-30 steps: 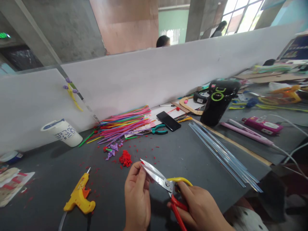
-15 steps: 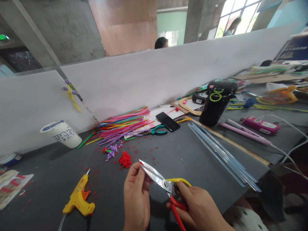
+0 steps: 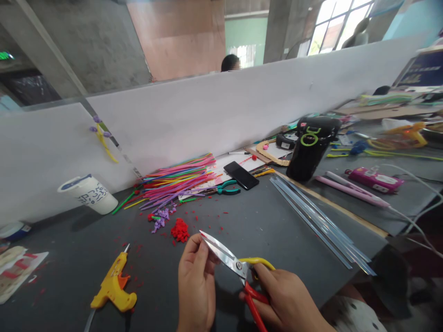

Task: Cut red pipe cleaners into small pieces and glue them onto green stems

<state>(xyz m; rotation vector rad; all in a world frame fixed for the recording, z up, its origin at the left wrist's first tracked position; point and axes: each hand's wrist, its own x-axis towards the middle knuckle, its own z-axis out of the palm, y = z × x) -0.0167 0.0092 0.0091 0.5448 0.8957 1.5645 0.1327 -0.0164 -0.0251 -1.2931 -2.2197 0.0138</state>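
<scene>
My right hand (image 3: 285, 299) grips the yellow and red handles of a pair of scissors (image 3: 230, 260) low in the middle of the view. The steel blades point up and left and are nearly closed. My left hand (image 3: 195, 286) is pinched right at the blade tips, with something small and red between thumb and fingers that I cannot make out. A small heap of red cut bits (image 3: 180, 229) lies on the dark table (image 3: 263, 226) just beyond my left hand, with purple bits (image 3: 161, 217) next to it.
A yellow glue gun (image 3: 112, 286) lies left of my hands. Behind are a bundle of coloured straws (image 3: 180, 177), green pliers (image 3: 226, 186), a black phone (image 3: 245, 174), a paper cup (image 3: 88, 193), clear glue sticks (image 3: 318, 219) and a black bottle (image 3: 309, 147). A white partition (image 3: 214, 110) backs the table.
Both hands and the scissors stay almost where they were. The view has shifted slightly; a person behind the far window has moved right.
</scene>
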